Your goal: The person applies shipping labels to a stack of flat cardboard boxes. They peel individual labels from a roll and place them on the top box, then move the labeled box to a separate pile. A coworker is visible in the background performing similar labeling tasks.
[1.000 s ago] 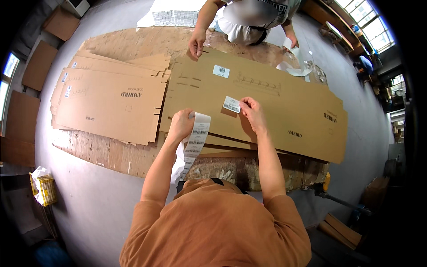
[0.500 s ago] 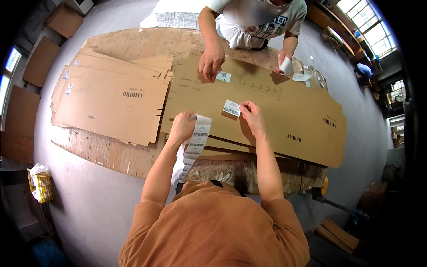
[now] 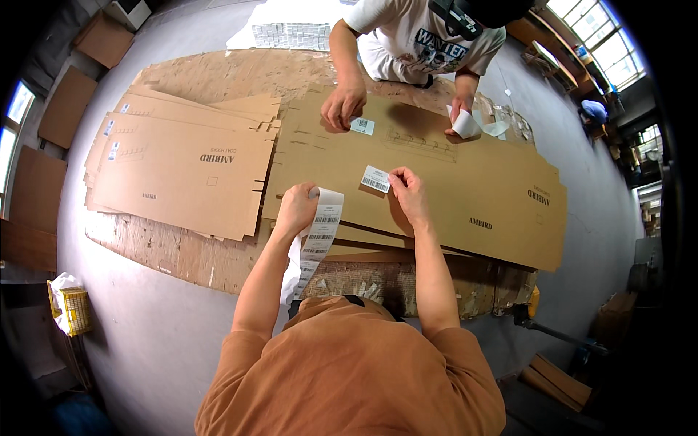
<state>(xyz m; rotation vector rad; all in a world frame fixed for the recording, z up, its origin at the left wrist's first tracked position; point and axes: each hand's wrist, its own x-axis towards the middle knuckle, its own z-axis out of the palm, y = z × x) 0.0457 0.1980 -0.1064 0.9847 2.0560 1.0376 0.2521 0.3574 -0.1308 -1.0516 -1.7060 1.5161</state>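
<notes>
A flat brown cardboard box blank (image 3: pixel 480 196) lies on a stack in front of me. My right hand (image 3: pixel 409 195) pinches one edge of a white barcode label (image 3: pixel 376 179), held just over the cardboard. My left hand (image 3: pixel 297 209) is closed on a strip of barcode labels (image 3: pixel 318 240), which hangs down toward my waist. Across the table a co-worker's hand (image 3: pixel 343 107) touches or hovers beside another white label (image 3: pixel 362 126) near the blank's far edge. That person's other hand (image 3: pixel 460 116) holds a curled white paper strip (image 3: pixel 467 125).
To the left, fanned box blanks (image 3: pixel 174 160) carry labels at their left ends. The worn wooden table (image 3: pixel 167 251) shows around both stacks. White bundles (image 3: pixel 291 33) sit behind it. A yellow basket (image 3: pixel 75 309) stands on the floor at left.
My right hand and its label have shifted very slightly left. The co-worker has leaned back, and the hand with the paper strip has moved a little left and inward.
</notes>
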